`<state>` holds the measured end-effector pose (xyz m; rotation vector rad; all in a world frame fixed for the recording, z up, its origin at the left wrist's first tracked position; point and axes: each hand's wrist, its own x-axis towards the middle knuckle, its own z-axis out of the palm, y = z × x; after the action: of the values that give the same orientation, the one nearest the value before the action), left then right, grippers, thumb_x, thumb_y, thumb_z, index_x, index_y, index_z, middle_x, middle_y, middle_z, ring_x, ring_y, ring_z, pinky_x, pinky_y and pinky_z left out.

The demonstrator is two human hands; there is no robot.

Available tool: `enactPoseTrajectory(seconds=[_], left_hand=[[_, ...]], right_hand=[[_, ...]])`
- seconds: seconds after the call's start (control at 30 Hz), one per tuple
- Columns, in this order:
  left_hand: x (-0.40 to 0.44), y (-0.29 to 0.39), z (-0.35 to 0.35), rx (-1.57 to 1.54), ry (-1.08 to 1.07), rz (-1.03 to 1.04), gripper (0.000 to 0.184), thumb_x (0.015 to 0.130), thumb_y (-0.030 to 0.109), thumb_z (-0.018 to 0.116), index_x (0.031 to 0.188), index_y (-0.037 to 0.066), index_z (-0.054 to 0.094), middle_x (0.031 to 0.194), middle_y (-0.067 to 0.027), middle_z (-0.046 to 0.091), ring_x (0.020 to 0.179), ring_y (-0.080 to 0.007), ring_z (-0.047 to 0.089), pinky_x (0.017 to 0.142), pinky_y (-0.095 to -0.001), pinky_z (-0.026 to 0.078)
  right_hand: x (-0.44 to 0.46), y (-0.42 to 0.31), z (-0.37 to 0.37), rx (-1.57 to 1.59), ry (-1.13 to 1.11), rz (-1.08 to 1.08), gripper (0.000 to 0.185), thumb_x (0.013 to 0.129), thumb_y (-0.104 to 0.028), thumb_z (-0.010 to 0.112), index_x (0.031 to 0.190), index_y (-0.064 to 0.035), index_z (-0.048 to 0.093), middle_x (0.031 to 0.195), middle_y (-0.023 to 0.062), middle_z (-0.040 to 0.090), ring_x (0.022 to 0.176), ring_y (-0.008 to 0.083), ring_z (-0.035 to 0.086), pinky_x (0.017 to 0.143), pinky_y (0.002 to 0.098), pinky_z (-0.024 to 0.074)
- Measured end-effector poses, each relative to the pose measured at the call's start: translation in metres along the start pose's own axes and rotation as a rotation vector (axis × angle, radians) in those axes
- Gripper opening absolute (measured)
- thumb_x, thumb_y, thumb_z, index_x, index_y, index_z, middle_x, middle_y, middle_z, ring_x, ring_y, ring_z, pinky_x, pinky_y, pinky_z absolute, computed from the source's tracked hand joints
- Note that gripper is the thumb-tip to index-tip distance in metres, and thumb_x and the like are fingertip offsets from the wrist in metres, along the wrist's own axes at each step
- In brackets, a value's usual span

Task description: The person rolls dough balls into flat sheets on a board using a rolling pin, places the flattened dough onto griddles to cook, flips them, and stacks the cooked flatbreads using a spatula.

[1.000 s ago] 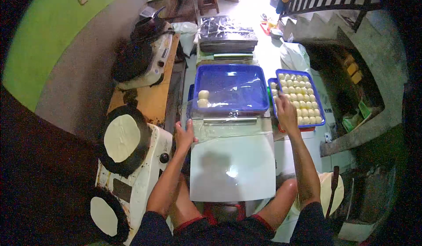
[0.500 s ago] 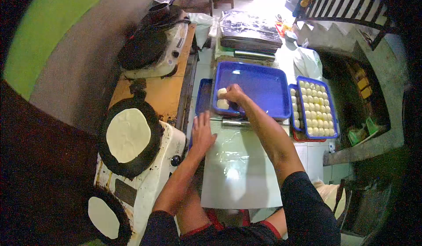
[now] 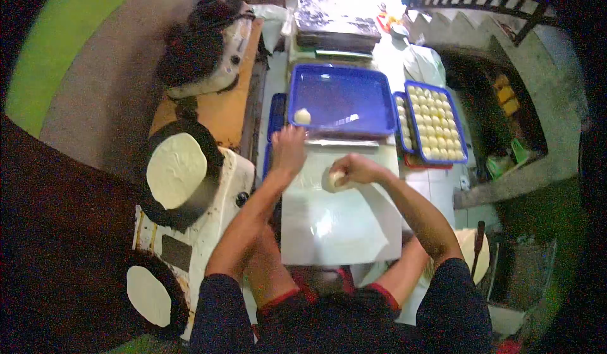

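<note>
My right hand (image 3: 355, 168) is closed around a pale dough ball (image 3: 337, 178), just over the shiny white work surface (image 3: 329, 227). My left hand (image 3: 289, 149) is at the front left corner of the large blue tray (image 3: 344, 98). Its fingers are blurred and foreshortened, and I cannot tell whether they touch the rim. One more dough ball (image 3: 303, 117) sits inside that corner of the tray, just beyond the left fingers.
On the right, a blue tray (image 3: 436, 123) holds rows of dough balls. Flat dough rounds lie on the black griddle (image 3: 212, 164) and a nearer griddle (image 3: 177, 294) at left. Farther back stands another burner (image 3: 235, 60). A dark-topped stack (image 3: 335, 22) sits behind the large tray.
My right hand has taken a dough ball out of the large tray and brought it back over the white surface. My left hand has moved up to the tray's corner. The view has shifted.
</note>
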<state>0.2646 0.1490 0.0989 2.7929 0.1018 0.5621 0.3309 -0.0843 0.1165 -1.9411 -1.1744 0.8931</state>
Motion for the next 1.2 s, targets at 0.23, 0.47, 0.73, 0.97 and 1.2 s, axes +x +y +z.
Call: enactPoseTrajectory(seconds=[0.23, 0.47, 0.73, 0.97, 1.2], left_hand=[[0.004, 0.061, -0.091, -0.156, 0.206, 0.260, 0.011, 0.088, 0.009, 0.060, 0.097, 0.010, 0.065, 0.092, -0.0090, 0.059, 0.096, -0.0276, 0.060, 0.088, -0.0483, 0.039], [-0.047, 0.078, -0.106, -0.196, 0.196, 0.321, 0.007, 0.087, 0.008, 0.063, 0.094, 0.010, 0.062, 0.084, -0.0090, 0.056, 0.089, -0.0311, 0.058, 0.085, -0.0470, 0.039], [-0.132, 0.059, -0.090, -0.189, 0.091, 0.314, 0.015, 0.081, 0.006, 0.067, 0.094, 0.011, 0.064, 0.084, -0.0085, 0.057, 0.090, -0.0311, 0.059, 0.085, -0.0468, 0.041], [-0.215, 0.055, -0.093, 0.015, -0.241, 0.287, 0.023, 0.081, 0.020, 0.072, 0.104, 0.016, 0.069, 0.094, -0.0050, 0.062, 0.100, -0.0247, 0.059, 0.099, -0.0476, 0.041], [-0.287, 0.055, -0.019, -0.131, -0.333, 0.316, 0.029, 0.087, 0.020, 0.068, 0.115, 0.017, 0.063, 0.101, -0.0065, 0.062, 0.099, -0.0253, 0.061, 0.089, -0.0481, 0.043]], right_hand=[[-0.034, 0.056, 0.120, -0.471, 0.227, 0.120, 0.082, 0.089, -0.051, 0.065, 0.150, -0.0020, 0.039, 0.158, 0.0277, 0.026, 0.147, 0.0392, 0.027, 0.119, 0.0490, 0.0257], [-0.025, 0.008, 0.149, -0.667, 0.316, 0.220, 0.105, 0.089, -0.076, 0.042, 0.156, 0.0008, 0.019, 0.162, 0.0245, 0.016, 0.152, 0.0375, 0.012, 0.122, 0.0568, 0.0039], [-0.090, 0.015, 0.199, -0.510, 0.340, 0.236, 0.077, 0.101, -0.051, 0.041, 0.153, 0.0045, 0.025, 0.162, 0.0219, 0.020, 0.152, 0.0321, 0.015, 0.123, 0.0477, 0.0110], [-0.214, 0.113, 0.101, -0.264, 0.756, 0.427, 0.039, 0.094, -0.021, 0.054, 0.123, 0.0031, 0.062, 0.113, 0.0231, 0.066, 0.104, 0.0392, 0.063, 0.094, 0.0473, 0.0488], [-0.079, 0.089, 0.004, -0.370, 0.678, 0.189, 0.049, 0.088, -0.015, 0.064, 0.136, -0.0085, 0.056, 0.136, 0.0207, 0.056, 0.122, 0.0371, 0.056, 0.103, 0.0426, 0.0456]])
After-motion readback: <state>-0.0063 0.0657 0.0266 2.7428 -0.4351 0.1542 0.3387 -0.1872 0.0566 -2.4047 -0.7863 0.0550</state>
